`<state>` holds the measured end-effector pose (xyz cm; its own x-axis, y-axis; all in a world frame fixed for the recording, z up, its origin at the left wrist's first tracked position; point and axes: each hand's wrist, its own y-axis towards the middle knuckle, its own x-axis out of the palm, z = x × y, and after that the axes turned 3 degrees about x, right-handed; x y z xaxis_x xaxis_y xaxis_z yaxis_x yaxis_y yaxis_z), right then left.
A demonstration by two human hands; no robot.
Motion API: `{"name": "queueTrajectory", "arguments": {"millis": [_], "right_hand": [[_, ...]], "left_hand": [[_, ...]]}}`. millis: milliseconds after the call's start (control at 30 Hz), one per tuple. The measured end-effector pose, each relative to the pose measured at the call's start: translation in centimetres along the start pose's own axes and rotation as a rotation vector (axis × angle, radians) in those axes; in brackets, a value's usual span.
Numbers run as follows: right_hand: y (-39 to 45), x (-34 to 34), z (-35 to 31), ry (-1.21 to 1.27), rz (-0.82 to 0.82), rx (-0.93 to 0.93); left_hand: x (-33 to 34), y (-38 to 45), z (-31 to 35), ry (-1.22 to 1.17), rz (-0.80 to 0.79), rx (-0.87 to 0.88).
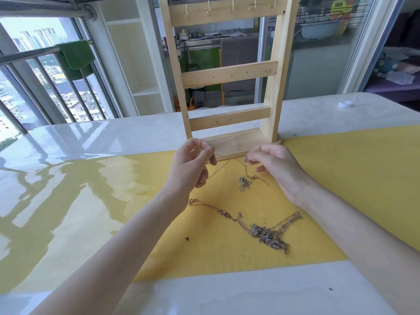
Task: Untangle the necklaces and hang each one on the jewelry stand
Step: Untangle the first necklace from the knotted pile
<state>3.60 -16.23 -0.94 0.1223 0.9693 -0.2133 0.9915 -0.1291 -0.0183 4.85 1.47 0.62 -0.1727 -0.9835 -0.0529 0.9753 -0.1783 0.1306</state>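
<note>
A wooden jewelry stand with three hooked crossbars stands upright at the back of the yellow mat. My left hand and my right hand are raised just in front of its base, each pinching an end of a thin gold necklace that sags between them. A small bunched silver clump of that chain rests on the mat below. Nearer to me lies a tangled pile of necklaces, with a rose-gold chain trailing out to the left.
The yellow mat covers the middle of a glossy white table. A small white cap sits at the far right. A balcony railing is on the left, glass doors behind the stand.
</note>
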Motion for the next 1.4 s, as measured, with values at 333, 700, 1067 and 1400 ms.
{"name": "queueTrajectory", "arguments": {"millis": [333,700,1067,1400], "right_hand": [[-0.6,0.8,-0.8,0.298,-0.309,0.004],[-0.4,0.0,-0.7,0.15,-0.163,0.025],[-0.6,-0.1,-0.9,0.053,-0.082,-0.065],[-0.6,0.2,-0.7,0.027,-0.162,-0.049]], "left_hand": [[0.5,-0.8,1.6,-0.053,-0.246,-0.133],[0.0,-0.4,1.3,-0.028,-0.271,-0.165],[0.1,-0.1,0.0,0.111,-0.246,-0.172],[0.2,0.0,0.1,0.076,-0.193,-0.11]]}}
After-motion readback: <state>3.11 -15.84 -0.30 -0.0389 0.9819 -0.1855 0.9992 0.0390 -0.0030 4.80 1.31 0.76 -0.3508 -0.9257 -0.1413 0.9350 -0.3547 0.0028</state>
